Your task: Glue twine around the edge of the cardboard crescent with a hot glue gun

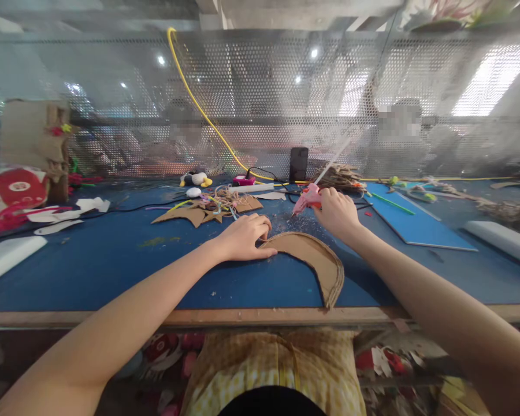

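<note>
A crescent-shaped piece of cardboard lies on the blue tabletop, with twine or layered edging along its outer rim. My left hand grips the crescent's left tip, thumb on its inner edge and fingers curled at the far side. In my right hand is a pink hot glue gun, its nozzle pointing down to the left just beyond the crescent. A long clear glue stick sticks up from the gun's back. Whether any glue is coming out, I cannot tell.
Cut cardboard pieces and tangled string lie beyond my left hand. A phone leans on the perforated metal screen. Bundled twigs and a blue board are at right; white foam blocks lie at both sides.
</note>
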Demonstrator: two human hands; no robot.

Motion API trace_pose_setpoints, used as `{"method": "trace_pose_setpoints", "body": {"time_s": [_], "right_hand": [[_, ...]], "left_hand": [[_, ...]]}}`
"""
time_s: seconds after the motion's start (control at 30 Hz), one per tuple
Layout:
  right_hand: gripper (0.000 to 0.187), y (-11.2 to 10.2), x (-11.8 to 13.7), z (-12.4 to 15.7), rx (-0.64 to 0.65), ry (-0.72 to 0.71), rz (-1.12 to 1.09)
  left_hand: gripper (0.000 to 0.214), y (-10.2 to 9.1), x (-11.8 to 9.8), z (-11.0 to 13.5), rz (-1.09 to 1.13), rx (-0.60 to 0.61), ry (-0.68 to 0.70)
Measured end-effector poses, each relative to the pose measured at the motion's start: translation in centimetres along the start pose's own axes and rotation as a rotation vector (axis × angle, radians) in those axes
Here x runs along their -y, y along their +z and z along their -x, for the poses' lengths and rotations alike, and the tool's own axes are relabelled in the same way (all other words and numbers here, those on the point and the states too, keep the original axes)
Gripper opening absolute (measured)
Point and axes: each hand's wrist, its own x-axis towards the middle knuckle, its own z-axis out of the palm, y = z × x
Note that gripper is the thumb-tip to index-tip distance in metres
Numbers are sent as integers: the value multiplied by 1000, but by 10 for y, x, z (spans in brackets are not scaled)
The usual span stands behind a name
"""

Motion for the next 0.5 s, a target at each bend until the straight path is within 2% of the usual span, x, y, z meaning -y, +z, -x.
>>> {"method": "trace_pose_setpoints", "body": {"time_s": [0.13, 0.27, 0.37, 0.5], "right_hand": [[29, -6, 2, -2, -188, -204, 103], [34, -7, 4, -1, -289, -333, 135], [35, -5, 4, -1, -312, -310, 140], [31, -3, 1, -1, -287, -202, 91]], "left_hand": [[42, 2, -1, -1, -10, -8, -8], [41, 3, -4, -2, -20, -20, -31], [42, 4, -4, -3, -31, -27, -32], [41, 2, -2, -2, -32, -19, -16]]}}
